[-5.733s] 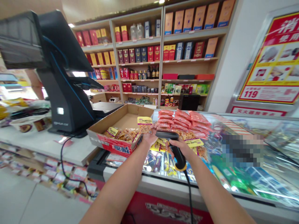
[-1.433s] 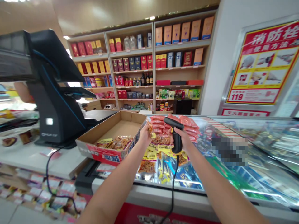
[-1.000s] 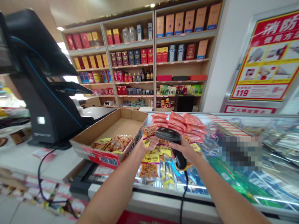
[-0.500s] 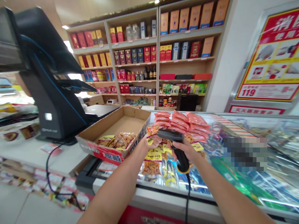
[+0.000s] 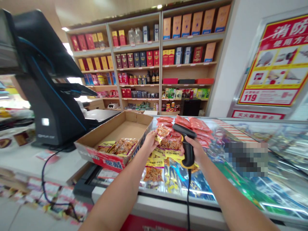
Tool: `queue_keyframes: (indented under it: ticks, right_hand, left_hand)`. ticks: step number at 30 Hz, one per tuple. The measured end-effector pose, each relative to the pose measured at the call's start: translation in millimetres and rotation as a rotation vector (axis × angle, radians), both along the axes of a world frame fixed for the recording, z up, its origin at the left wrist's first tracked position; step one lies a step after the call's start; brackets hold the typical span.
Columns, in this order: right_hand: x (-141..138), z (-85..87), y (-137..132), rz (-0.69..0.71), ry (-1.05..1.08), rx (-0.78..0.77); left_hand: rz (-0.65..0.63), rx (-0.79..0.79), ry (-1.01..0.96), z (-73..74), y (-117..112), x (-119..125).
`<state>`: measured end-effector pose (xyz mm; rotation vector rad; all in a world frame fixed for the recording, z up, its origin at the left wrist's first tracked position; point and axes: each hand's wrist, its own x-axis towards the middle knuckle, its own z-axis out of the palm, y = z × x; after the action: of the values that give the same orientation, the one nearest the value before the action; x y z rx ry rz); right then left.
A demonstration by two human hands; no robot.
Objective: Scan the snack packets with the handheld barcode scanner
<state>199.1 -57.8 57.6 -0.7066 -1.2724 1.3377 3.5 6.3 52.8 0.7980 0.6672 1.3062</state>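
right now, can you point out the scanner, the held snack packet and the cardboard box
Scanner (image 5: 189,155): head view, on its black handle.
Held snack packet (image 5: 164,131): head view, on its clear, filled part.
Cardboard box (image 5: 102,158): head view, on its printed near wall.

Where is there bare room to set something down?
Bare cardboard shows in the carton behind its snack packets; the white counter has a patch between carton and black cable. Crowded: glass top near the left hand, with loose packets and pink packs.
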Motion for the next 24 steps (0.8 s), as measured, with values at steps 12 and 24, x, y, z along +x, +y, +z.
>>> queue_keyframes:
  ticks: [12,24]
  right_hand:
    - [7,-1.3,8,-0.028,0.097,-0.015]
    - [5,-11.2,14,-0.057,0.114,-0.013]
  left_hand:
    - [0.863,0.624,1.166,-5.5,-13,-1]
    - [0.422,0.345,1.736,85.5,-19,-146]
